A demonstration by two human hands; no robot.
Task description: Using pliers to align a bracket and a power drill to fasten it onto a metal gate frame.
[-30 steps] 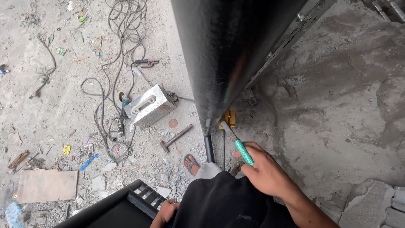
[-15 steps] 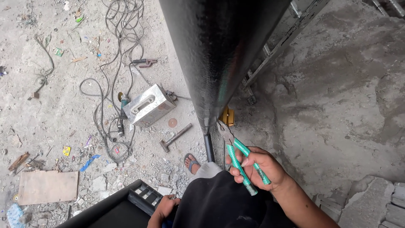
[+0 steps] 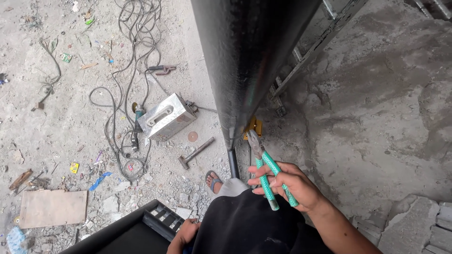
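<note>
1. The concrete floor (image 3: 61,113) is being seen from high above, dusty and littered with rubble, while the right part is being taken up by a grey plastered surface (image 3: 391,113).
2. The view's middle is being blocked by a large black column (image 3: 249,56), whose top is being cut off by the frame; a ladder (image 3: 310,51) is partly being hidden behind it.
3. A black frame (image 3: 127,230) is being cut off at the bottom edge.
4. A flat cardboard piece (image 3: 52,207) is lying at lower left.
5. A silver metal box (image 3: 165,117) is being ringed by tangled cables (image 3: 117,94); a hammer (image 3: 195,154) is lying near it.
6. The right hand (image 3: 294,186) is being closed in a firm grip around green-handled pliers (image 3: 268,171), tips raised just beside the column's foot.
7. The left hand (image 3: 184,235) is half cut off; its grip cannot be told.
8. Small coloured wrappers (image 3: 74,167) are scattered, too small to make out.
</note>
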